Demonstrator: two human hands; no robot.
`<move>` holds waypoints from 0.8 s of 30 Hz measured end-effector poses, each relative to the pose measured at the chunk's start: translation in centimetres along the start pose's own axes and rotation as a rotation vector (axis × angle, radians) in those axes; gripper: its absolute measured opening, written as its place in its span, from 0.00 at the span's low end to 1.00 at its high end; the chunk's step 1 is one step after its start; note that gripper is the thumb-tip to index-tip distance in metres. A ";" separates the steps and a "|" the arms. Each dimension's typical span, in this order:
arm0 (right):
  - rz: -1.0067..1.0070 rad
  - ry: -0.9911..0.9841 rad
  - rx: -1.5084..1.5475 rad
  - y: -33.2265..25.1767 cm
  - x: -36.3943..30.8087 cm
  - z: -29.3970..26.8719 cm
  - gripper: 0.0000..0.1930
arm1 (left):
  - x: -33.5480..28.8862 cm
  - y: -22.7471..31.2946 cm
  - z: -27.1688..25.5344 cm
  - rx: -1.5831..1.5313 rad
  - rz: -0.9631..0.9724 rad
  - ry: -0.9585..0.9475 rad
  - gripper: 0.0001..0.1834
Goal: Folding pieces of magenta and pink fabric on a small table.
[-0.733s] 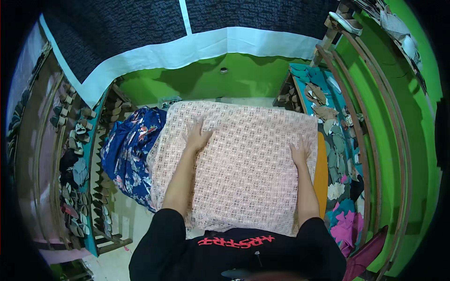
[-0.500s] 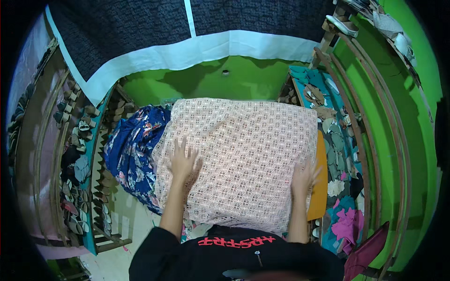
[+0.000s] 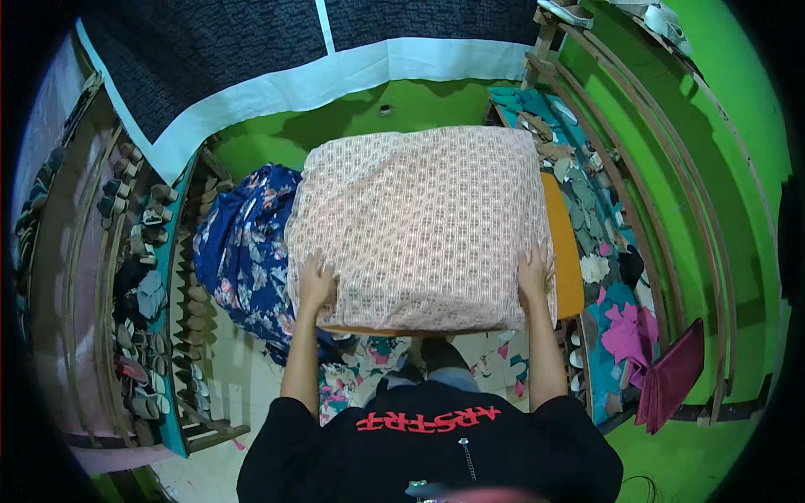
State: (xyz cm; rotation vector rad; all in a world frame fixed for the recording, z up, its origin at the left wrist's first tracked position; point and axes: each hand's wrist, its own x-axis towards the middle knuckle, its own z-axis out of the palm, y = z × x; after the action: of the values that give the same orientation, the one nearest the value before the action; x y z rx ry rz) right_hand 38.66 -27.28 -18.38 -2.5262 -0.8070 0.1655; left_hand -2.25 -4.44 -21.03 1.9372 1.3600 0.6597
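Observation:
A cream openwork lace cloth (image 3: 419, 222) covers a table, its front edge draping over the near side. My left hand (image 3: 315, 283) lies on its near left corner, fingers pointing away from me. On the cloth's near right part rests my right hand (image 3: 534, 272), fingers apart and stretched forward. Neither hand holds anything that I can make out. An orange-yellow tabletop (image 3: 568, 251) shows past the cloth's right edge. At the left, blue floral fabric (image 3: 247, 239) is bunched up and hangs down from the table.
Shoe racks (image 3: 147, 335) stand at the left. On the right, a turquoise shelf (image 3: 597, 369) carries fabric scraps, with a maroon folder-like item (image 3: 675, 377) near it. Scraps (image 3: 335, 394) litter the floor by my legs. A dark white-bordered curtain (image 3: 251, 50) hangs at the back.
Both hands have drawn back toward the table's near edge. The lace cloth's front now lies smoother, and the floor and my legs show between table and body. The view has shifted somewhat.

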 end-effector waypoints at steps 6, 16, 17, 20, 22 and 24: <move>0.318 -0.038 -0.025 -1.8 -10.1 -1.7 0.38 | -9.6 1.7 0.8 0.110 -0.107 0.200 0.33; 0.819 -0.217 0.939 5.8 -13.6 1.1 0.43 | -11.1 -5.5 2.6 -0.741 -0.795 0.309 0.43; 0.829 -0.192 0.942 6.5 -13.5 1.0 0.43 | -10.4 -5.6 3.9 -0.743 -0.787 0.283 0.43; 1.010 -0.257 1.385 9.0 -11.2 3.3 0.31 | -9.9 -4.1 3.8 -0.926 -0.468 0.436 0.24; 0.985 -0.251 1.465 8.1 -10.7 3.2 0.24 | -9.8 -2.4 3.5 -0.910 -0.478 0.491 0.22; 0.943 -0.293 1.529 5.7 -10.5 2.8 0.18 | -9.7 -6.6 4.4 -0.656 -0.499 0.683 0.19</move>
State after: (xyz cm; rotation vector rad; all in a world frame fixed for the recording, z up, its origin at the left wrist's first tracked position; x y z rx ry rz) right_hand 32.34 -36.22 -23.84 -1.1602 0.4600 0.9990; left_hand -6.22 -13.12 -29.19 0.8245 1.6489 1.3647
